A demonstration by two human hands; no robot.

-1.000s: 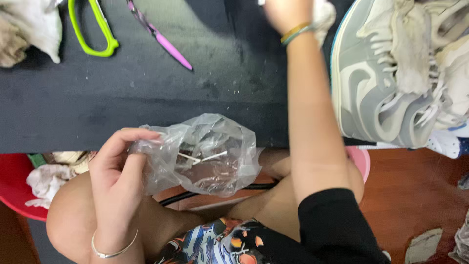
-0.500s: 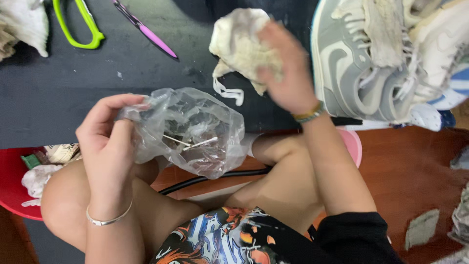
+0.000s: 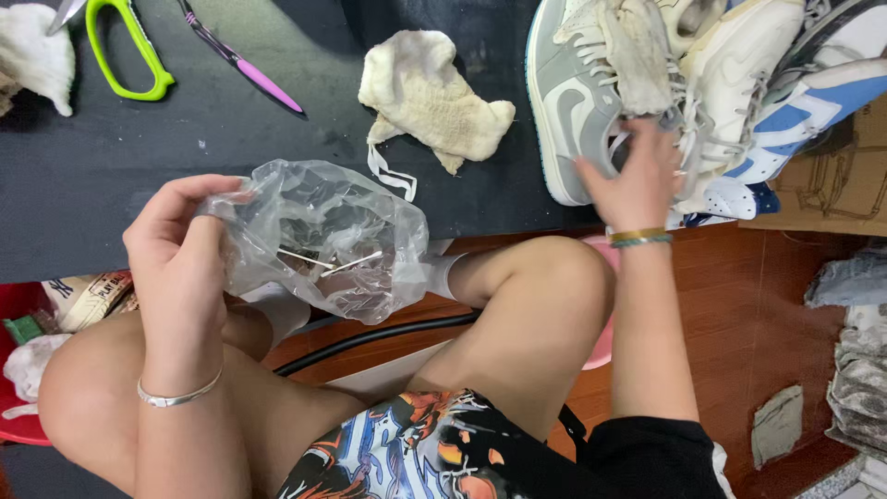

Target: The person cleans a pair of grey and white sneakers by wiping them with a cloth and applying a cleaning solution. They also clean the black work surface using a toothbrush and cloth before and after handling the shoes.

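Note:
My left hand (image 3: 180,254) pinches the edge of a clear plastic bag (image 3: 323,240) that holds a few thin white sticks, above my knees. My right hand (image 3: 633,180) reaches to the grey and white sneaker (image 3: 568,102) on the black table (image 3: 92,185) and touches its side near the laces; I cannot tell if the fingers grip it. A dirty cream cloth (image 3: 430,92) lies on the table between both hands. Another cloth (image 3: 642,51) is draped over the sneaker.
Green-handled scissors (image 3: 125,51) and a thin pink and black tool (image 3: 245,65) lie at the table's far left. More sneakers, white and blue (image 3: 785,102), are piled at the right on a cardboard box (image 3: 832,185). Rags lie on the wooden floor (image 3: 859,370).
My right hand brought the cream cloth down, let it go on the table, and moved right to the grey sneaker. The left hand still holds the bag.

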